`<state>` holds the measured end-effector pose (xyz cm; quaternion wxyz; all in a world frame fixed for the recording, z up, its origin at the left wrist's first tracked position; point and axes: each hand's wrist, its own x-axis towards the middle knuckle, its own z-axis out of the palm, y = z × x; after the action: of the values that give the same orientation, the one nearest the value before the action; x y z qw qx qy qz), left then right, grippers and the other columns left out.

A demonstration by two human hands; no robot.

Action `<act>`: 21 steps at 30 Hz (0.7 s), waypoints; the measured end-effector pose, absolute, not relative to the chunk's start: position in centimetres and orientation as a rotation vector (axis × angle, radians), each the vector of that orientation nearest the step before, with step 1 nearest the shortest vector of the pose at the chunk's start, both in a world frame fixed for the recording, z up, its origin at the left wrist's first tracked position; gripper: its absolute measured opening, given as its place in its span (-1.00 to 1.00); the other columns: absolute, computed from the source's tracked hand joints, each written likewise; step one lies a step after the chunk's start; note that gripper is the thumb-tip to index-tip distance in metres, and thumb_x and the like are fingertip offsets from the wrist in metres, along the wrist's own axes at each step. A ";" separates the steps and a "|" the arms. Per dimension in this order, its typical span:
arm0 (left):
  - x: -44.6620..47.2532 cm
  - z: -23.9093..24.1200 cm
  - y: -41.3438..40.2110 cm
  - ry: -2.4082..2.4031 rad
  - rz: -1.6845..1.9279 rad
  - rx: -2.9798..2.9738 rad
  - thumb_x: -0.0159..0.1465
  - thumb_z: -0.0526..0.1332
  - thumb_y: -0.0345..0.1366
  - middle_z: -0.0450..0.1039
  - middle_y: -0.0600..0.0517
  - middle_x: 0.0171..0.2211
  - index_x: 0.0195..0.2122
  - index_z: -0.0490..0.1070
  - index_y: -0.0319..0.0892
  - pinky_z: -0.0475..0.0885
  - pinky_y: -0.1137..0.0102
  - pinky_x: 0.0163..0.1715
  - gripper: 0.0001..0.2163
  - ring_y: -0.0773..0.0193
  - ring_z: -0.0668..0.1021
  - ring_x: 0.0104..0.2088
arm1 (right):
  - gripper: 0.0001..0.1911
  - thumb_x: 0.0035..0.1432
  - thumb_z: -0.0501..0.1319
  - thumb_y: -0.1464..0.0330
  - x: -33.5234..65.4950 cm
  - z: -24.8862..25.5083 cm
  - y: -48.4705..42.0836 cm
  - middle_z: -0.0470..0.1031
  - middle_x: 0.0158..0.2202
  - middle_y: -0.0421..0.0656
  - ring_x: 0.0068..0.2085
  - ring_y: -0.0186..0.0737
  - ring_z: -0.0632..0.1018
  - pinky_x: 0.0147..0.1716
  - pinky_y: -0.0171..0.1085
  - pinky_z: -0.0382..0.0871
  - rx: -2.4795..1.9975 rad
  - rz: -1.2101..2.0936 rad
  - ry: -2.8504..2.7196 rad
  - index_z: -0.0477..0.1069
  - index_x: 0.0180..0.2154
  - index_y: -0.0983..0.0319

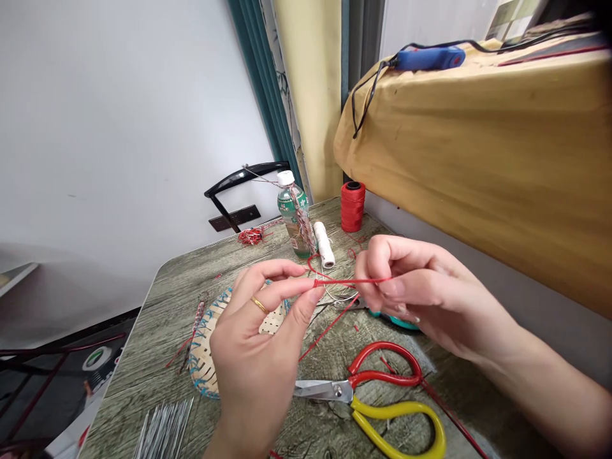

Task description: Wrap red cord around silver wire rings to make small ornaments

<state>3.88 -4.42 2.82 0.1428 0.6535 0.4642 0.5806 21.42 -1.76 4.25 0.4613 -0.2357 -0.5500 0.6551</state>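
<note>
My left hand (268, 319), with a gold ring on one finger, pinches a red cord (351, 281) between thumb and forefinger. From there the cord runs taut to my right hand (415, 280), whose thumb and curled fingers close on it. A loop of red cord and thin white strands hangs between the hands. Below them lie scissors (339, 390) with one red and one yellow handle, blades partly behind my left hand. A woven tray (203, 357) with blue lacing sits behind my left hand, partly hidden.
A bottle (294, 217) draped with cords stands at the back beside a white thread roll (324, 245) and a red thread spool (352, 207). Thin metal wires (165, 428) lie front left. Teal-handled scissors (396, 320) lie under my right hand. A yellow-covered surface (468, 127) rises at right.
</note>
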 end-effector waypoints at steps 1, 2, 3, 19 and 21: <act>3.8 2.8 -4.4 1.347 1.688 1.924 0.13 0.27 -0.52 0.44 0.07 -0.29 -0.38 0.50 -0.09 0.38 0.29 -0.21 -0.84 0.27 0.48 -0.24 | -0.85 0.10 0.17 0.42 21.6 4.4 -1.6 0.32 -0.58 -0.30 -0.60 -0.45 0.15 -0.65 -0.38 -0.03 -0.568 1.698 -1.319 0.27 -0.50 0.21; 3.8 2.8 -4.3 1.349 1.696 1.956 0.13 0.27 -0.52 0.45 0.07 -0.29 -0.38 0.49 -0.09 0.38 0.28 -0.21 -0.84 0.27 0.48 -0.23 | -0.84 0.12 0.18 0.37 21.9 4.6 -1.5 0.27 -0.63 -0.32 -0.61 -0.45 0.12 -0.66 -0.37 -0.08 -0.563 1.740 -1.303 0.28 -0.49 0.21; 3.7 2.8 -4.3 1.344 1.703 1.985 0.13 0.27 -0.53 0.46 0.07 -0.29 -0.37 0.48 -0.10 0.38 0.28 -0.21 -0.84 0.26 0.48 -0.24 | -0.83 0.13 0.19 0.32 22.1 4.7 -1.4 0.22 -0.67 -0.34 -0.62 -0.45 0.10 -0.66 -0.36 -0.10 -0.565 1.744 -1.299 0.30 -0.48 0.21; 3.5 2.8 -4.8 1.330 1.651 2.296 0.07 0.27 -0.61 0.49 0.11 -0.41 -0.19 0.52 -0.01 0.34 0.32 -0.39 -0.63 0.26 0.44 -0.37 | -0.75 0.17 0.08 0.35 25.1 6.9 -1.0 -0.20 -0.88 -0.45 -0.78 -0.59 -0.09 -0.72 -0.39 -0.19 -0.760 1.301 -1.162 0.47 -0.47 0.18; 3.4 3.0 -4.8 1.333 1.611 2.246 0.08 0.26 -0.60 0.48 0.11 -0.43 -0.26 0.52 -0.03 0.35 0.32 -0.37 -0.69 0.26 0.45 -0.37 | -0.70 0.20 0.01 0.39 25.2 6.8 -0.6 -0.21 -0.87 -0.45 -0.77 -0.59 -0.11 -0.71 -0.39 -0.21 -0.789 1.273 -1.126 0.45 -0.47 0.21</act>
<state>3.45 -4.83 3.04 0.0366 0.7315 0.4341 0.5246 25.16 -0.64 6.83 0.5923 -0.3391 -0.4842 0.5475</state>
